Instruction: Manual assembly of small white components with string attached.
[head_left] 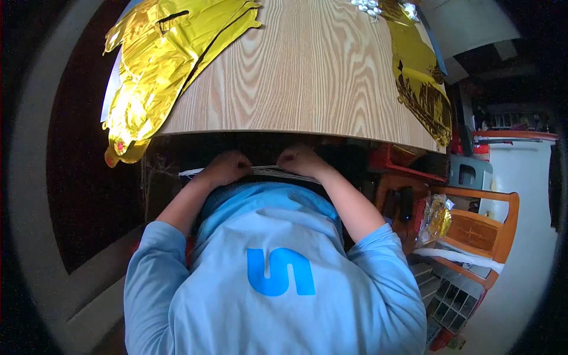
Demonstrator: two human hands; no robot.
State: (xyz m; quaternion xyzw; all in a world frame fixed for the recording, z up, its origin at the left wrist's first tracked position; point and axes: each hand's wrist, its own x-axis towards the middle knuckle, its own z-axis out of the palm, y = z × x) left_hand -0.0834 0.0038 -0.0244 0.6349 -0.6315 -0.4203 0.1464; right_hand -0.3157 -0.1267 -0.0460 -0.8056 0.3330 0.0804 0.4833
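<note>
A bundle of thin white strings [273,172] stretches across my lap, just below the near edge of the wooden table [296,71]. My left hand [229,168] is closed around its left part, and a white end sticks out past the wrist. At the right, my right hand [303,161] pinches with bent fingertips at the strings, whose other end runs under that wrist. The two hands are a short gap apart. Dim light under the table hides the exact grip of the fingertips.
Flat, shiny gold foil balloons [160,65] overhang the table's left corner. More gold foil [420,77] lies along the right edge, near a cluster of small white pieces [367,7]. A wooden chair [473,228] with a clear bag of gold foil [436,219] stands to the right.
</note>
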